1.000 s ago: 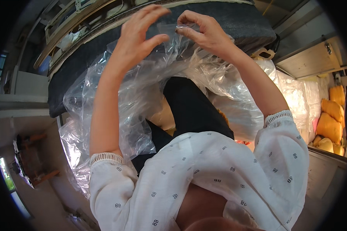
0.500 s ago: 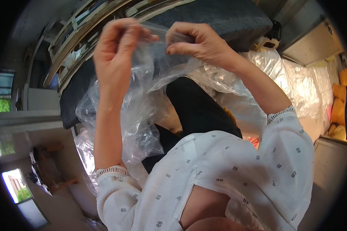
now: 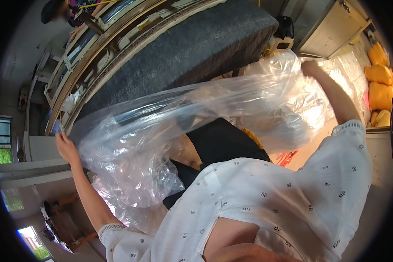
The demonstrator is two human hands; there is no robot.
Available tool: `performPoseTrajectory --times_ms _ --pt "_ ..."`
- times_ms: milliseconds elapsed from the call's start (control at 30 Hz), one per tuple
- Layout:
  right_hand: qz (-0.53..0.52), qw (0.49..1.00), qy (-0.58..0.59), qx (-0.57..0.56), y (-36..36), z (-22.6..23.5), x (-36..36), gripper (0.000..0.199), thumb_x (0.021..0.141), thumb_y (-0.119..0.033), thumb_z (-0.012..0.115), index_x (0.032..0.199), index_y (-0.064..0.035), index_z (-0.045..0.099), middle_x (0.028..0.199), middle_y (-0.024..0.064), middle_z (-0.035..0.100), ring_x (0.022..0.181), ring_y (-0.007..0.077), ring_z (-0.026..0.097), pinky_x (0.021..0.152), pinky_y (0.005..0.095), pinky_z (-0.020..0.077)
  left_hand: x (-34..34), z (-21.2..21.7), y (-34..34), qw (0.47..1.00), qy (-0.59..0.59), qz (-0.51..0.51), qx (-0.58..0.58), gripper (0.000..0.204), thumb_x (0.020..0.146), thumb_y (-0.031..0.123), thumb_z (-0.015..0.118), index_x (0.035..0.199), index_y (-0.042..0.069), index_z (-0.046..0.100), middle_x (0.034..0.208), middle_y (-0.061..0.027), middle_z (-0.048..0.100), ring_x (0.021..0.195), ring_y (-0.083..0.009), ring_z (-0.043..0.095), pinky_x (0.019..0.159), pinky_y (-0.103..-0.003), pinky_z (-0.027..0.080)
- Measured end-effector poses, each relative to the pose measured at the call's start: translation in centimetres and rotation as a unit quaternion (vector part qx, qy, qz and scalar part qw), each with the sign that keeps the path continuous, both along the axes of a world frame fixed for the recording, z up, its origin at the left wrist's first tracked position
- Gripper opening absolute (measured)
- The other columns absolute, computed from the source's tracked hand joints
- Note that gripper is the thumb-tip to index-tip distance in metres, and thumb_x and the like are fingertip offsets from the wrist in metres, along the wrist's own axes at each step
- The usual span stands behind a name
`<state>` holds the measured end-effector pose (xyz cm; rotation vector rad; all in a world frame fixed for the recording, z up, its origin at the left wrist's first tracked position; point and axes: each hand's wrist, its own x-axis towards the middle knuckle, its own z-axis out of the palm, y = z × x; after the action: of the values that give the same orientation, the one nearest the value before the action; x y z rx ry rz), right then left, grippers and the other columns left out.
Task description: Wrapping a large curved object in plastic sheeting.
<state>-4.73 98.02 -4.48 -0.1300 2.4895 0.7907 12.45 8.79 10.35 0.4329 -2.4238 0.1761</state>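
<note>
A clear plastic sheet stretches across my front between my outspread arms, taut along its upper edge and crumpled lower down. At the far left, my left hand is closed on one end of its edge, beside the wooden frame. Out at the upper right, my right hand is closed on the other end; its fingers are blurred. More plastic lies heaped over my lap and beside my legs. Behind the stretched edge stands a table covered in dark grey cloth.
Long wooden rails run along the table's far side. Another person is beyond them at the top left. Shiny plastic is heaped at the right, near orange bundles and a pale cabinet door. A stool-like piece stands by the table's right end.
My hands were close together above the table's edge and have swung wide apart, left and right. The plastic between them has gone from bunched to stretched. Another person has come into view.
</note>
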Motion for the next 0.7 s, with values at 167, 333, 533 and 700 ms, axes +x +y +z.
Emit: performPoseTrajectory --times_ms 167,333,533,700 --pt "0.030 0.810 0.539 -0.231 -6.1 16.7 -9.7 0.023 0.081 -0.022 0.051 0.097 -0.0067 0.055 0.096 0.0171 0.058 0.090 0.0337 0.056 0.073 0.0418 0.0454 8.1 -8.9 -13.9 0.982 -0.052 0.179 0.041 0.028 0.089 0.024 0.047 0.104 0.002 0.053 0.098 -0.0210 0.059 0.091 -0.0382 0.056 0.076 -0.045 0.044" --pt "-0.043 0.627 0.573 -0.526 -16.8 19.4 -11.4 0.035 0.086 -0.032 0.047 0.115 -0.0124 0.050 0.112 0.0147 0.053 0.102 0.0335 0.050 0.081 0.0395 0.0428 10.3 -10.4 -19.8 0.934 -0.158 0.315 0.054 0.030 0.088 0.025 0.044 0.098 -0.002 0.054 0.094 -0.0225 0.060 0.083 -0.0372 0.061 0.073 -0.046 0.049" --pt "0.191 0.790 0.435 -0.388 -20.3 6.1 -11.8 0.055 0.089 -0.049 0.038 0.124 -0.0084 0.045 0.128 0.0123 0.047 0.121 0.0287 0.041 0.098 0.0447 0.0324 12.0 -10.6 -22.7 0.916 -0.103 0.370 0.118 0.039 0.087 0.033 0.043 0.100 -0.003 0.053 0.097 -0.0247 0.059 0.090 -0.0407 0.056 0.077 -0.047 0.045" --pt "0.218 0.811 0.351 -0.413 -20.5 6.2 -15.6 0.055 0.090 -0.047 0.037 0.131 -0.0106 0.039 0.138 0.0112 0.034 0.130 0.0276 0.028 0.104 0.0453 0.0237 9.3 -9.4 -26.7 0.921 -0.103 0.365 0.095 0.038 0.091 0.031 0.037 0.107 0.000 0.051 0.106 -0.0250 0.056 0.096 -0.0413 0.054 0.080 -0.049 0.042"
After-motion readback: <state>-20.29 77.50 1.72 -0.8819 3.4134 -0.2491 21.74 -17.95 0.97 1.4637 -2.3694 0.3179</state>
